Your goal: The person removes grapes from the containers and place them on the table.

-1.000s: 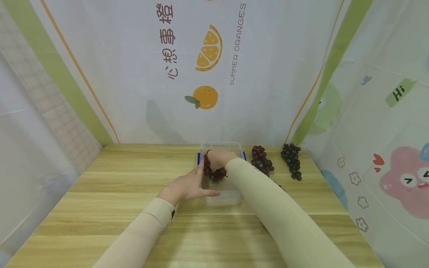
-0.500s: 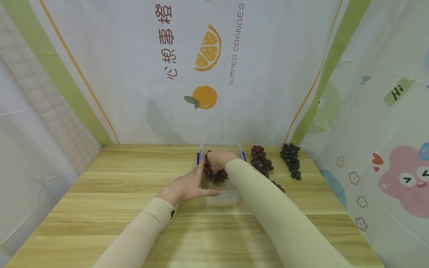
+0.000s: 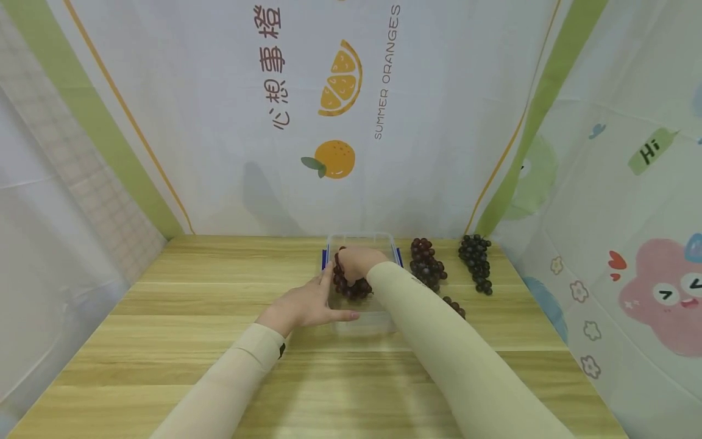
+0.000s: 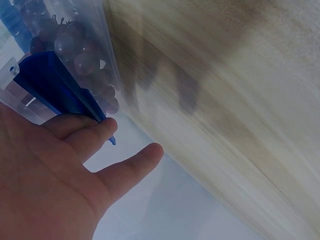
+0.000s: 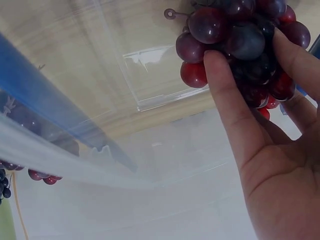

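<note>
A clear plastic container [image 3: 364, 321] with blue side clasps stands near the back of the table. Inside it, my right hand [image 3: 358, 262] reaches down onto a bunch of dark red grapes [image 3: 353, 289] lying against the left side. In the right wrist view the thumb and fingers of the right hand [image 5: 280, 170] pinch the grapes [image 5: 207, 25] from two sides. My left hand [image 3: 306, 305] rests at the container's left side, thumb stretched along the front. Its fingers [image 4: 100, 135] touch the lowered blue clasp [image 4: 55, 82] in the left wrist view.
Right of the container lies a red and dark bunch of grapes [image 3: 428, 263]. Farther right is a black bunch [image 3: 476, 263]. Another bunch [image 3: 455, 306] shows partly behind the right sleeve. A printed white cloth [image 3: 219, 122] hangs behind the table [image 3: 219, 280].
The grapes in the container have settled slightly lower and to the right under my right hand. My left hand has stayed in place. Both arms have barely moved.
</note>
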Demonstrator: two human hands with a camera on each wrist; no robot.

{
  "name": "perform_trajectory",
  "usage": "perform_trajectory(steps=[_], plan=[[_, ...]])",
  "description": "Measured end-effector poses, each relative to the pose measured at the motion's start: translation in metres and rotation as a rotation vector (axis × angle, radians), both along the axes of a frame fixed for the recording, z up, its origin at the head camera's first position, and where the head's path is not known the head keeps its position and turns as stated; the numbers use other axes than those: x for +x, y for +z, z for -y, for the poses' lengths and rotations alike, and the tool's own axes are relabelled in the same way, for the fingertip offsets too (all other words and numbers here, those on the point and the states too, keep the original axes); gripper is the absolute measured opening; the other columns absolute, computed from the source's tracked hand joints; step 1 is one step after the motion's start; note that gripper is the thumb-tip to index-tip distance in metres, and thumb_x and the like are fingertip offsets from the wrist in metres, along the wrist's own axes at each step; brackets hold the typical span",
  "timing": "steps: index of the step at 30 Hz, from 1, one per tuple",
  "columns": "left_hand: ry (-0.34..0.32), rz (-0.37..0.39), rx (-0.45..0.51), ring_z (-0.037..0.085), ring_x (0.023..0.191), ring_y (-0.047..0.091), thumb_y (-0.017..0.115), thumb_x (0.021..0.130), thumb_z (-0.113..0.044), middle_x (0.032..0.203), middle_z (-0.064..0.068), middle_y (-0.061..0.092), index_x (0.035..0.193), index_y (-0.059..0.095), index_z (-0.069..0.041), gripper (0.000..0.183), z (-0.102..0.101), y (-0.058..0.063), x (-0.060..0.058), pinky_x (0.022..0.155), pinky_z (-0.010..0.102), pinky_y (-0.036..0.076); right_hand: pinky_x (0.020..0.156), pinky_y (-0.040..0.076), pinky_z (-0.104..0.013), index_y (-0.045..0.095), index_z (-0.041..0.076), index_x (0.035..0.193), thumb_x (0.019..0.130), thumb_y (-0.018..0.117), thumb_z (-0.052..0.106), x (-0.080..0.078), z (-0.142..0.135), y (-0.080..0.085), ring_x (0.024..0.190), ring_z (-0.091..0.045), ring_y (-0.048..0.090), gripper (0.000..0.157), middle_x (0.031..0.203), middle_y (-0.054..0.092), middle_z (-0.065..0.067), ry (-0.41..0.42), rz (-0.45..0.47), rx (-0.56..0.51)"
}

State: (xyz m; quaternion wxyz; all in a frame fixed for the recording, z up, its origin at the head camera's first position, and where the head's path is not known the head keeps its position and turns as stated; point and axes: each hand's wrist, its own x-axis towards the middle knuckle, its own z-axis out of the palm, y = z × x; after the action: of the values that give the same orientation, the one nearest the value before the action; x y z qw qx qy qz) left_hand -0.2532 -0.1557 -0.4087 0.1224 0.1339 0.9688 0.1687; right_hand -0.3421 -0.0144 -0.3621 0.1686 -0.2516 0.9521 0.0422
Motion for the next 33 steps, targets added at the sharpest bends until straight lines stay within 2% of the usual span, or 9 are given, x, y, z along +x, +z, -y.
perform_trajectory(steps=[14,21,27,33], plan=[[0.000,0.000,-0.009,0.032,0.145,0.036,0.042,0.061,-0.099,0.165,0.011,0.015,0.152,-0.026,-0.029,0.133,-0.0002,0.0012,0.0002,0.110,0.049,0.041,0.080,0.057,-0.033,0.072,0.012,0.114,0.091,0.070,0.014,0.0008,0.0014,-0.0008,0.091,-0.017,0.065,0.023,0.117,0.070,-0.006,-0.006,-0.001,0.019],[0.003,0.004,-0.023,0.033,0.144,0.037,0.041,0.061,-0.100,0.164,0.012,0.016,0.153,-0.025,-0.028,0.134,0.0005,0.0005,-0.0005,0.109,0.050,0.042,0.075,0.056,-0.031,0.073,0.012,0.108,0.091,0.069,0.013,0.0009,0.0014,-0.0009,0.084,-0.014,0.063,0.017,0.111,0.071,-0.006,-0.001,-0.004,0.019],[0.008,0.003,-0.027,0.034,0.142,0.040,0.039,0.060,-0.100,0.164,0.013,0.017,0.152,-0.026,-0.029,0.134,0.0010,0.0000,-0.0016,0.108,0.049,0.043,0.074,0.056,-0.031,0.074,0.012,0.108,0.091,0.070,0.013,0.0009,-0.0001,0.0021,0.081,-0.015,0.063,0.018,0.111,0.071,-0.005,-0.006,0.029,-0.012],[-0.001,0.000,-0.026,0.033,0.144,0.036,0.045,0.066,-0.095,0.165,0.011,0.012,0.151,-0.027,-0.027,0.130,-0.0006,-0.0008,-0.0013,0.110,0.048,0.042,0.061,0.053,-0.028,0.076,0.010,0.094,0.087,0.072,0.013,-0.0033,-0.0072,0.0047,0.073,-0.018,0.064,0.008,0.091,0.073,-0.003,0.012,0.076,-0.053]])
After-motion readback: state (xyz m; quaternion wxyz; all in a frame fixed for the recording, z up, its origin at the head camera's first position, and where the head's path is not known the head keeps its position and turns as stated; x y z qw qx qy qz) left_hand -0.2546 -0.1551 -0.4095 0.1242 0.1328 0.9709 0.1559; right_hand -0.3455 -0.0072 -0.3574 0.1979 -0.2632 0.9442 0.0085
